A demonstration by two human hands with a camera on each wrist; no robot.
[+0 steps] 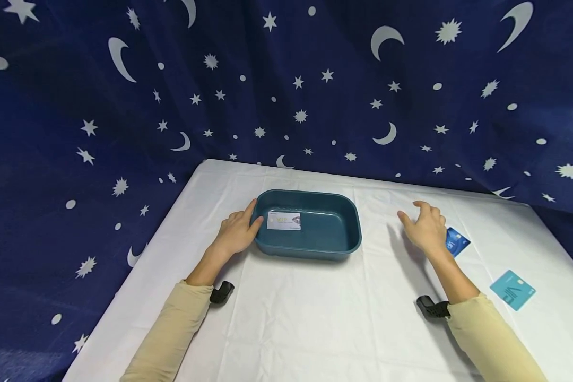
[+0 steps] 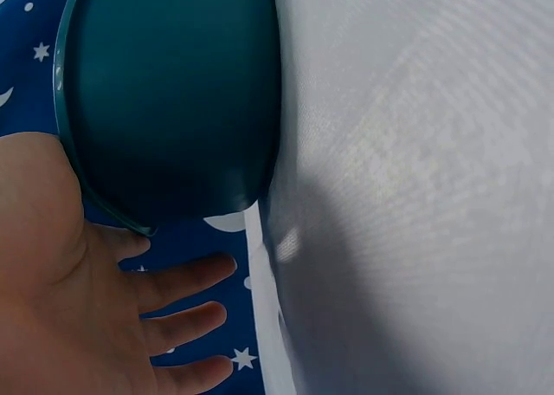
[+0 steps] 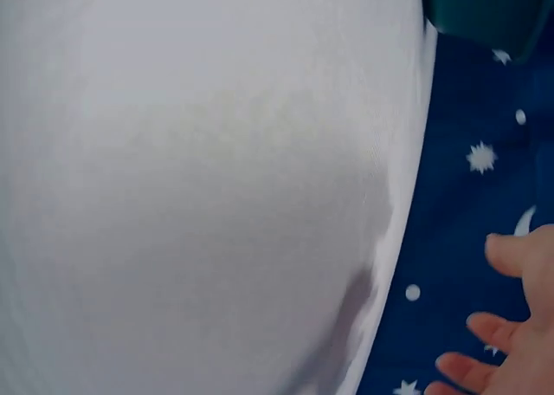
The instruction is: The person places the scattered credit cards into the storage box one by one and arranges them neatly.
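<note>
Two hands over a cloth-covered surface: left at a tray, right in the air

Nearest are two forearms in beige fabric sleeves (image 1: pixel 167 334), a small black device (image 1: pixel 222 293) at each wrist, above a surface (image 1: pixel 296 318) draped in white cloth. At right lies a flat teal rectangular card (image 1: pixel 512 290). Beyond it is a glossy blue rectangular card (image 1: pixel 457 242), partly hidden by the right hand (image 1: pixel 428 228), which hovers with fingers loosely spread and bent, thumb apart. Left of that sits a dark teal, round-cornered rectangular tray (image 1: pixel 324 231). The left hand (image 1: pixel 235 233) pinches its left rim, thumb over the edge, index finger outside, other fingers spread. Inside, near that end, lies a white rectangular card (image 1: pixel 284 221) printed "VIP". Behind hangs a navy curtain (image 1: pixel 262 114) with white moons and stars.
</note>
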